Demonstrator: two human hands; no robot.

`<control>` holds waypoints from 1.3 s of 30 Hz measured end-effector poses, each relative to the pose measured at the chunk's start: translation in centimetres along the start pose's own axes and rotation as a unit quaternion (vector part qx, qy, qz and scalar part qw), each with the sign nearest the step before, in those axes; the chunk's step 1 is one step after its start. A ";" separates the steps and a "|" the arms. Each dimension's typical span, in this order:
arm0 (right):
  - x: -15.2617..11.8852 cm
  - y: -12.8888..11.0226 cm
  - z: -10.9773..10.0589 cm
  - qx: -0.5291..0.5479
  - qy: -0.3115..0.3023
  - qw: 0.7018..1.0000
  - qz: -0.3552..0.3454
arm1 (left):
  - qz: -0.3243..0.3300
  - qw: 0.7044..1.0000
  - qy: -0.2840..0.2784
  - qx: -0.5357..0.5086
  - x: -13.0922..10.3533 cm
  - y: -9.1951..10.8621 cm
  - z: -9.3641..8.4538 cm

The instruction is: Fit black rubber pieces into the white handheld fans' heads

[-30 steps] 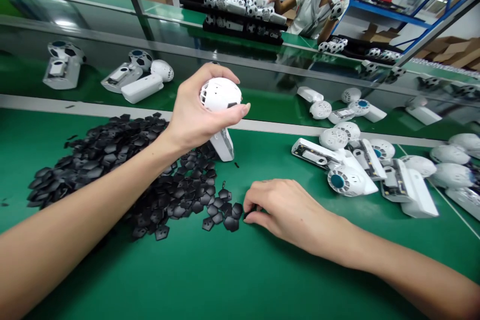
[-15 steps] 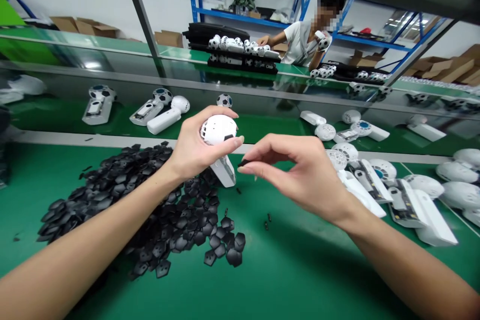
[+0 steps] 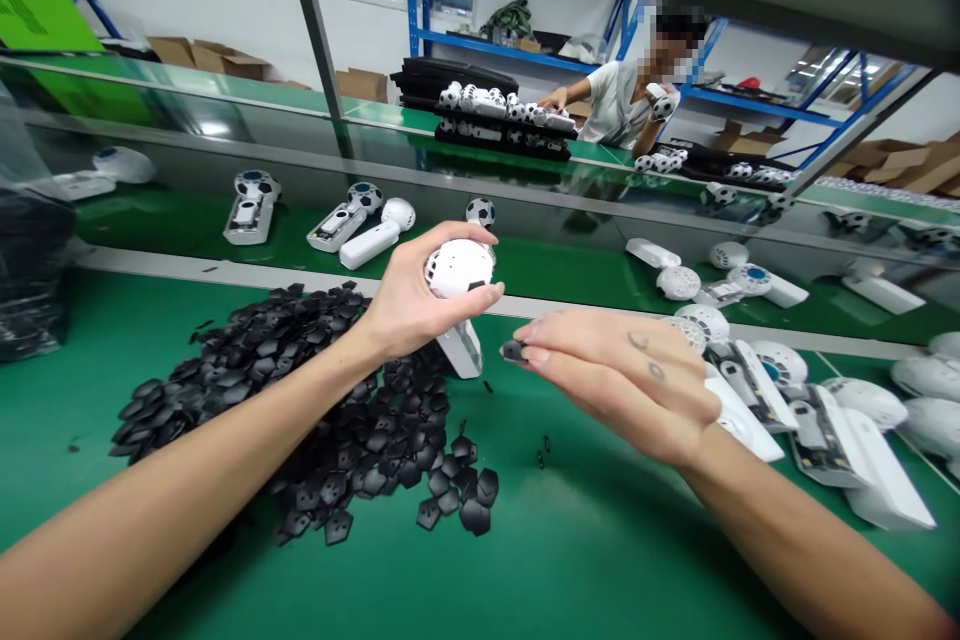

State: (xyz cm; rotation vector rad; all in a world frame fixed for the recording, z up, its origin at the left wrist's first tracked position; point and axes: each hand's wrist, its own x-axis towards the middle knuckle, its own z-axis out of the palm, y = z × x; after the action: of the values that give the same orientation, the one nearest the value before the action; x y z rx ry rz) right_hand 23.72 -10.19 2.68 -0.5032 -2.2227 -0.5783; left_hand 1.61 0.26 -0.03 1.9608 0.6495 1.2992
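Note:
My left hand (image 3: 409, 295) is wrapped round the rounded head of a white plastic device (image 3: 459, 265), whose handle points down toward the table. One black patch shows on the head near my thumb. To the right, my right hand (image 3: 622, 375) pinches a small black piece (image 3: 514, 351) between thumb and fingers, apart from the device. A large pile of black pentagon pieces (image 3: 247, 345) lies on the green table below and left of my left hand.
White housings (image 3: 885, 460) lie at the right. Beyond the pale strip, several devices (image 3: 253, 210) rest on a green belt. A plastic bag (image 3: 30, 270) stands at the left. Across the line, a person (image 3: 619, 100) handles football-patterned devices (image 3: 480, 100).
My right hand has rotated, turning its back more to view, and the black piece now shows its flat face. The whole view has shifted, with the scene appearing further right.

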 end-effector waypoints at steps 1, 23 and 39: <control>0.1 0.0 -0.1 0.001 -0.006 1.000 -0.009 | 0.003 1.000 -0.002 0.002 -0.1 0.1 0.0; 0.9 -0.6 4.0 0.351 0.156 0.803 0.456 | -0.103 0.987 0.100 -0.076 0.1 0.2 0.2; 1.0 -1.1 5.5 0.286 0.104 0.867 0.395 | -0.262 0.926 0.112 -0.247 -0.8 4.1 2.5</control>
State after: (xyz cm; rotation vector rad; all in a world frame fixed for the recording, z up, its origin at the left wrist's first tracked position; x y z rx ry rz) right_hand 19.31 -7.92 -0.13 -0.8974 -1.6493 0.4332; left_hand 3.79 -3.63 2.00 1.1380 0.7953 1.1988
